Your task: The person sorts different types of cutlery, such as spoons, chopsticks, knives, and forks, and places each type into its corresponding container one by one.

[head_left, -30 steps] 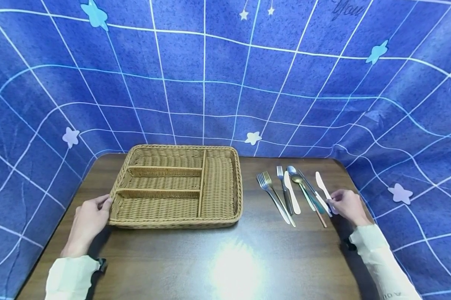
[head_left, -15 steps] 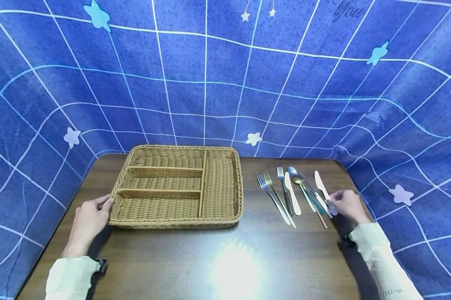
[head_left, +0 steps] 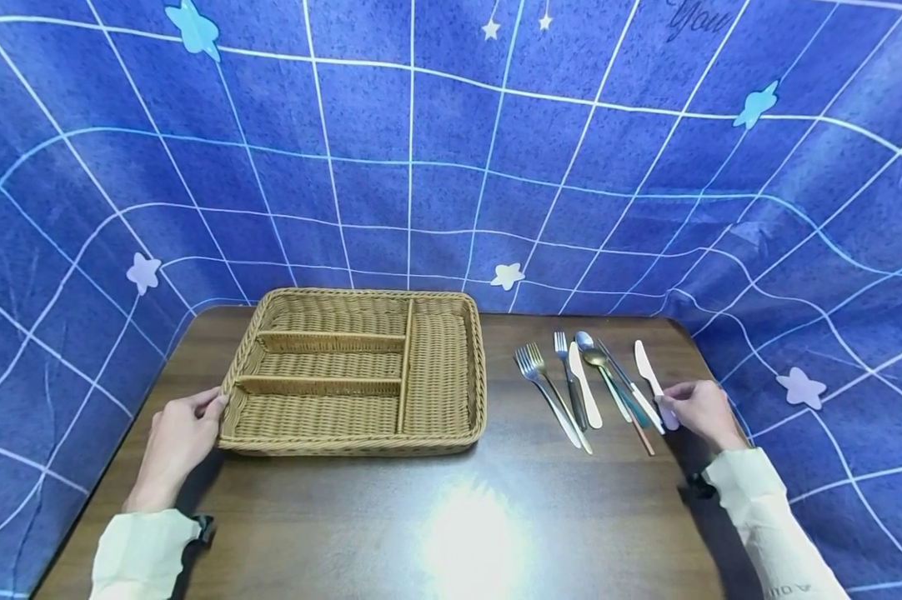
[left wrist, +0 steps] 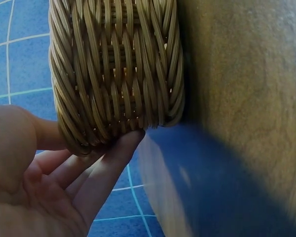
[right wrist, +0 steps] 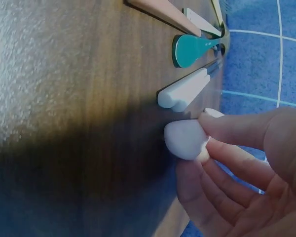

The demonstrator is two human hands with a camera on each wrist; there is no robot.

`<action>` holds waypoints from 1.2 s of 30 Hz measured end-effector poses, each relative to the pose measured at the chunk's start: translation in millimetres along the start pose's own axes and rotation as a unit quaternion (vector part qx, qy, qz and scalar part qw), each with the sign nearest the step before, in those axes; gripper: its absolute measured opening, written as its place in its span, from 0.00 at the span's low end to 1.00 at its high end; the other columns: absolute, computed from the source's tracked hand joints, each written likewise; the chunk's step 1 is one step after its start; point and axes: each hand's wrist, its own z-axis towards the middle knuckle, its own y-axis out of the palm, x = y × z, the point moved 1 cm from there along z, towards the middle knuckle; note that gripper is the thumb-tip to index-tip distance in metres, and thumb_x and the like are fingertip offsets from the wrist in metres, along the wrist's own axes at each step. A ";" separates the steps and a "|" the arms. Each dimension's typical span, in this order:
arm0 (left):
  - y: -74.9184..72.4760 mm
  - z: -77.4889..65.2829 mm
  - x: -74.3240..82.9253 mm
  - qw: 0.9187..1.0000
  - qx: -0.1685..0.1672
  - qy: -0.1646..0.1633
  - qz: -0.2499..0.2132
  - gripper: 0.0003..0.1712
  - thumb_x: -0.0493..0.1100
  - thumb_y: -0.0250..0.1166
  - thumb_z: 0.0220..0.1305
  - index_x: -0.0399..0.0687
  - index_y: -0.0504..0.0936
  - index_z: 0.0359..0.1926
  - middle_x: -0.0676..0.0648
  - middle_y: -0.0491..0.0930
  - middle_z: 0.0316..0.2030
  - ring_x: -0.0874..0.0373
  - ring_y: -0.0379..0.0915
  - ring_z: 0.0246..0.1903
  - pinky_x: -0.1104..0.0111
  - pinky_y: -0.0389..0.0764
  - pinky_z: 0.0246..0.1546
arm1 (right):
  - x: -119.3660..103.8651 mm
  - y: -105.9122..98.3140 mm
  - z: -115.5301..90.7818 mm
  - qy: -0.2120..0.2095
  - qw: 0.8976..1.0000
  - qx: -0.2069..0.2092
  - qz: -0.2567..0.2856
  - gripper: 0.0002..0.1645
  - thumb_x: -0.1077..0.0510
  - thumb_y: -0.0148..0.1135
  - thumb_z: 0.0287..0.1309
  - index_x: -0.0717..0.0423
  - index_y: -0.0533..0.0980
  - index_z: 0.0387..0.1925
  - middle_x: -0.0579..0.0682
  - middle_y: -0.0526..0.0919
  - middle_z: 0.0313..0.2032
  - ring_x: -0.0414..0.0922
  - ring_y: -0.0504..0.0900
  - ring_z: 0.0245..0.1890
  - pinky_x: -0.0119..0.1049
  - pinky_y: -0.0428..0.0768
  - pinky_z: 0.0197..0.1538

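A woven wicker tray point(head_left: 346, 450) with several compartments lies on the left side of the table. My left hand point(head_left: 181, 437) grips its left end near the front corner; in the left wrist view the thumb is at the rim and the fingers point(left wrist: 113, 168) press against the wall's outer side. At the far right, my right hand point(head_left: 702, 408) pinches a pale knife point(head_left: 648, 367) by its handle, blade pointing away. In the right wrist view the thumb and fingers sit on either side of the rounded white handle end point(right wrist: 185, 139), close over the tabletop.
Left of that knife lie forks point(head_left: 526, 362), a second pale knife point(head_left: 586, 392), spoons point(head_left: 584, 341) and other slim cutlery, some overlapping. A teal handle point(right wrist: 190, 52) and white handles point(right wrist: 182, 91) are nearby. A blue patterned cloth point(head_left: 451, 167) encloses the table point(head_left: 331, 517).
The knife in my right hand has shifted slightly to the right, along with the fingers. My left hand and the tray stay where they were.
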 end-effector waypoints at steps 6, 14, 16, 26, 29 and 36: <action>0.2 -1.0 0.9 1.000 0.001 -0.005 0.001 0.26 0.48 0.55 0.83 0.32 0.80 0.67 0.28 0.81 0.59 0.20 0.71 0.63 0.31 0.73 0.54 | -1.4 -2.2 -2.1 0.047 0.999 0.000 0.021 0.13 0.57 0.73 0.62 0.66 0.88 0.37 0.56 0.91 0.31 0.49 0.83 0.33 0.40 0.75 0.36; 0.7 0.1 3.6 1.000 -0.001 -0.008 -0.006 0.27 0.49 0.54 0.84 0.31 0.80 0.67 0.28 0.81 0.59 0.20 0.70 0.64 0.31 0.72 0.56 | -10.8 -6.3 -4.4 0.071 0.993 -0.017 0.092 0.17 0.58 0.71 0.66 0.72 0.86 0.44 0.50 0.90 0.29 0.39 0.81 0.26 0.32 0.76 0.29; 0.7 0.4 3.6 1.000 0.001 -0.006 -0.009 0.27 0.49 0.55 0.83 0.31 0.80 0.67 0.27 0.81 0.58 0.20 0.70 0.64 0.31 0.72 0.57 | -14.6 -7.3 -5.2 0.072 0.991 -0.022 0.108 0.19 0.58 0.71 0.66 0.73 0.85 0.45 0.49 0.89 0.29 0.38 0.82 0.25 0.30 0.77 0.29; -2.5 -1.2 0.3 1.000 0.000 -0.006 -0.007 0.27 0.49 0.56 0.83 0.31 0.80 0.66 0.28 0.81 0.58 0.20 0.70 0.64 0.29 0.71 0.59 | -40.3 -2.6 -8.9 0.070 0.982 -0.035 0.172 0.20 0.60 0.70 0.69 0.77 0.81 0.51 0.45 0.88 0.29 0.35 0.81 0.24 0.29 0.80 0.27; -3.6 -1.4 0.6 1.000 0.001 -0.004 -0.007 0.27 0.49 0.56 0.83 0.30 0.81 0.65 0.28 0.82 0.57 0.20 0.70 0.64 0.29 0.71 0.59 | -56.1 -2.2 -10.2 0.058 0.981 -0.042 0.181 0.21 0.59 0.70 0.70 0.76 0.81 0.52 0.46 0.89 0.30 0.36 0.82 0.24 0.31 0.81 0.27; -2.2 -2.5 0.7 1.000 0.002 -0.008 -0.011 0.26 0.49 0.57 0.83 0.31 0.81 0.66 0.28 0.81 0.58 0.20 0.70 0.65 0.29 0.70 0.60 | -87.8 -6.0 -12.0 0.022 0.978 -0.069 0.195 0.20 0.58 0.70 0.71 0.74 0.82 0.53 0.49 0.89 0.33 0.36 0.81 0.25 0.32 0.80 0.30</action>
